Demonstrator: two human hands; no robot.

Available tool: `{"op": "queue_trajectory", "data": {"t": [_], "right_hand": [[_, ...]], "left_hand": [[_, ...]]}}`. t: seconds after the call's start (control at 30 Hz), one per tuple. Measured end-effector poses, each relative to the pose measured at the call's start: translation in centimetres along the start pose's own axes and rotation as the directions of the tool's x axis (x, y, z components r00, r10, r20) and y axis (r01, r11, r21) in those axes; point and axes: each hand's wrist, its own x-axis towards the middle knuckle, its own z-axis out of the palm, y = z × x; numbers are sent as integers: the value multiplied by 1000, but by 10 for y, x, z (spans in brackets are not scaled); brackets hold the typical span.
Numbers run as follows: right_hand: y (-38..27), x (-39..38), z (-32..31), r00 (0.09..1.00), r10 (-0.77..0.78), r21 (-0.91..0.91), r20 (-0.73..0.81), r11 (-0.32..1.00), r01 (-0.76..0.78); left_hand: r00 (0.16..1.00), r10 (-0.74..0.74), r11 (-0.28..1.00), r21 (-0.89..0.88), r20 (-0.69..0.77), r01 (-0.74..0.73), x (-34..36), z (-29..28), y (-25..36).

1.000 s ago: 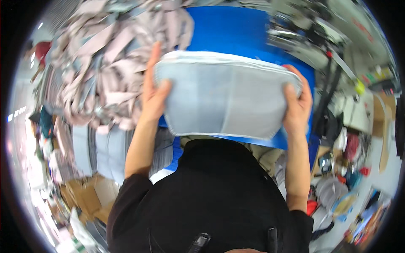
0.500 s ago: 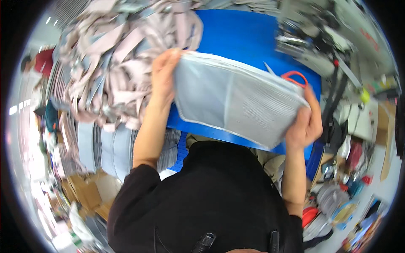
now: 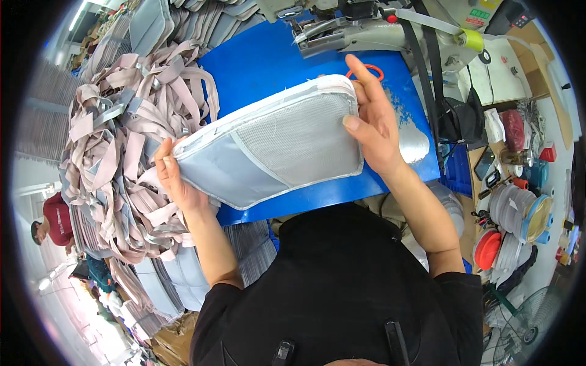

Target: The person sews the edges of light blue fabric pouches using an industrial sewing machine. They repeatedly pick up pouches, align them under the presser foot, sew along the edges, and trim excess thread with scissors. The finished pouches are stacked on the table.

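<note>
A grey-blue fabric piece, with a mesh section on its right and white piped edges, is held tilted above the blue work surface, its right end higher. My left hand grips its left end, fingers pressed around the edge. My right hand holds the right end, thumb on the front and fingers behind, index finger raised. Red-handled scissors lie just behind my right hand, their blades hidden.
A heap of pink straps covers the left, with stacked grey panels below it. A sewing machine stands at the back right. Spools and tools crowd the right side. A person in red is at the far left.
The piece has swung from right end low to right end high. My left hand has moved down and left, my right hand up and left. The whole view has shifted.
</note>
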Motion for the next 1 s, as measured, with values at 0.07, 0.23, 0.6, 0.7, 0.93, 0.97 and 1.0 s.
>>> {"op": "queue_trajectory", "data": {"t": [0.07, 0.23, 0.6, 0.7, 0.93, 0.97, 1.0], "right_hand": [[-2, -5, 1, 999, 46, -102, 26, 994, -44], [4, -31, -16, 989, 25, -96, 146, 995, -11], [-11, -13, -4, 966, -187, -643, -177, 765, 30], [7, -3, -12, 958, -9, -456, -287, 880, -129], [0, 8, -2, 985, -164, -558, -50, 822, 109], [2, 8, -3, 989, -138, -426, -59, 899, 100], [3, 4, -6, 991, -23, -297, -134, 955, -18]], "left_hand": [[979, -186, 980, 61, -80, 191, 3, -13, -4], [835, -547, 832, -145, -55, 535, 1, -37, -10], [657, -744, 580, -369, 123, 726, -69, 0, -5], [880, -472, 824, -327, 56, 462, -69, -18, -11], [997, -78, 942, 326, -24, 82, -43, 2, -4], [999, 31, 905, 423, 31, -42, -36, 4, -3], [989, 62, 865, 488, 132, -119, -29, 6, 2]]}}
